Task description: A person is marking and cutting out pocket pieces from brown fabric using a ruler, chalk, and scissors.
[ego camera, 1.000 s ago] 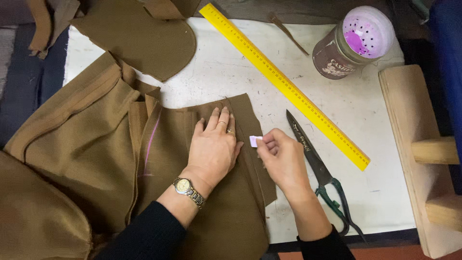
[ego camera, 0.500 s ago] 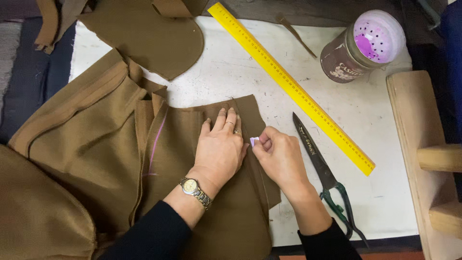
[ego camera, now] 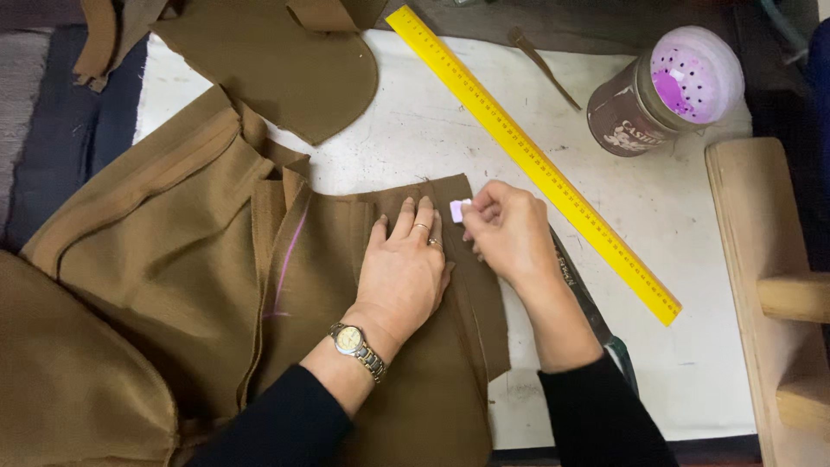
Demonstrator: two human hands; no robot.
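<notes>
The brown cloth (ego camera: 216, 268) is a matt woven fabric with a fine rough grain, and beside it the white table (ego camera: 415, 138) looks smooth but scuffed and stained. Above the cloth lies a glossy yellow plastic ruler (ego camera: 532, 160), and past that a shiny jar (ego camera: 661, 95) with a pale plastic lid. At the table's right edge stands bare, unvarnished wood (ego camera: 761, 285); the wristwatch (ego camera: 356, 346) on the cloth has a polished metal band.

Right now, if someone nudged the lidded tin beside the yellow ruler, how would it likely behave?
The tin lies tilted or on its side on the white table, so a push would probably roll it in a curve. Its round white lid looks like thin plastic, likely light and slightly flexible. The yellow ruler lying nearby could stop it.
</notes>
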